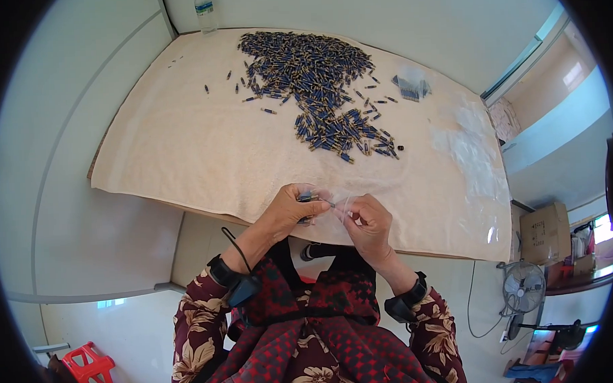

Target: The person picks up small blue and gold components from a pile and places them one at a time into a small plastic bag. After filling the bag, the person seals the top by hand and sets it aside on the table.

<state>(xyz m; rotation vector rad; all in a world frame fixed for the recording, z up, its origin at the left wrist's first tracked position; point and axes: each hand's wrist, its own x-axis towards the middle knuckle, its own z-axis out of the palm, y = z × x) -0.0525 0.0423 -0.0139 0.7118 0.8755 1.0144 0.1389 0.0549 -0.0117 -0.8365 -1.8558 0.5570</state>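
Observation:
My left hand [291, 211], at the table's front edge, is closed around several small blue cylindrical pieces [307, 197] with gold-coloured ends. A clear plastic bag [343, 202] stretches between my two hands, its film overlapping the fingers. With thumb and fingers pinched together, my right hand [373, 224] grips the bag's right side. Whether the pieces in my left hand lie inside the bag I cannot tell. Beyond the hands, a large heap of the same blue and gold pieces [309, 63] spreads toward me over the cream cloth [190, 141].
Right of the heap lies a clear bag with blue pieces in a row [411, 88]. Flat clear bags [477, 158] cover the cloth's right side. A plastic bottle [206, 13] stands at the back. On the floor are a fan [524, 286], a cardboard box [545, 234] and a red stool [91, 369].

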